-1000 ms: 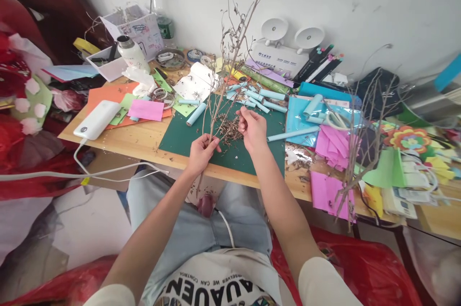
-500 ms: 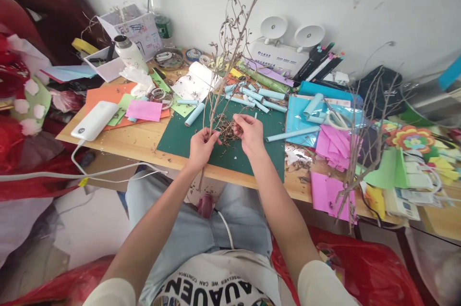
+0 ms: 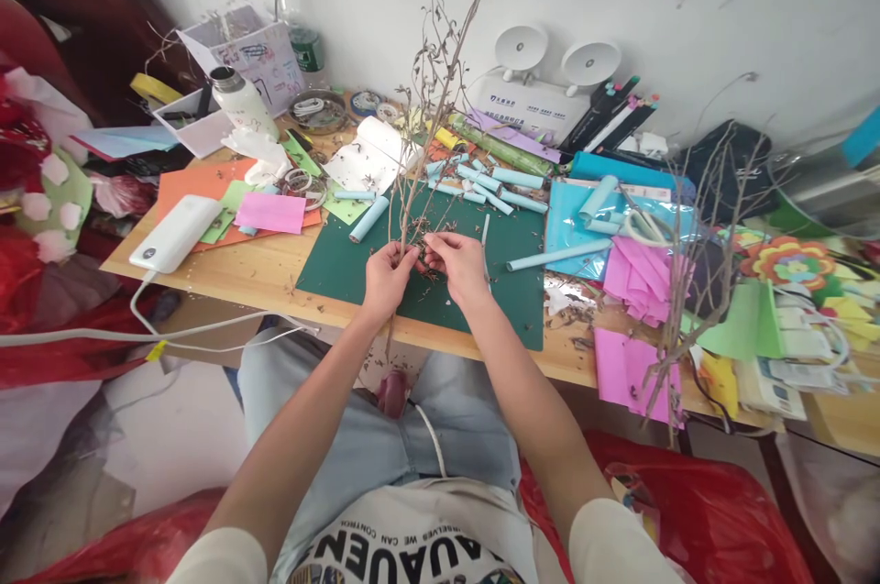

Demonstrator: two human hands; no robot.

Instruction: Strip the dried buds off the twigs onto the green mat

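Note:
A tall dry branch point(image 3: 450, 71) with curled brown leaves stands nearly upright in front of me. My left hand point(image 3: 389, 280) is closed around its lower stem, above the front part of the green mat point(image 3: 509, 304). Close beside it, my right hand point(image 3: 459, 267) is pinched at the branch; whether it grips a twig or a leaf is too small to make out. Dry leaf crumbs lie on the mat, partly hidden behind my hands. Several light blue paper rolls point(image 3: 519, 178) are at the mat's back edge.
A white power bank point(image 3: 175, 234) and an open white bottle point(image 3: 242, 100) are on the left. On the right are scissors point(image 3: 644, 226), pink paper point(image 3: 638, 281) and a second bundle of bare branches point(image 3: 677, 327). A white router point(image 3: 526, 103) leans near the wall.
My right hand has moved left, up to my left hand and the stem. The view has shifted slightly, and a thin pale stick now shows beside my right hand.

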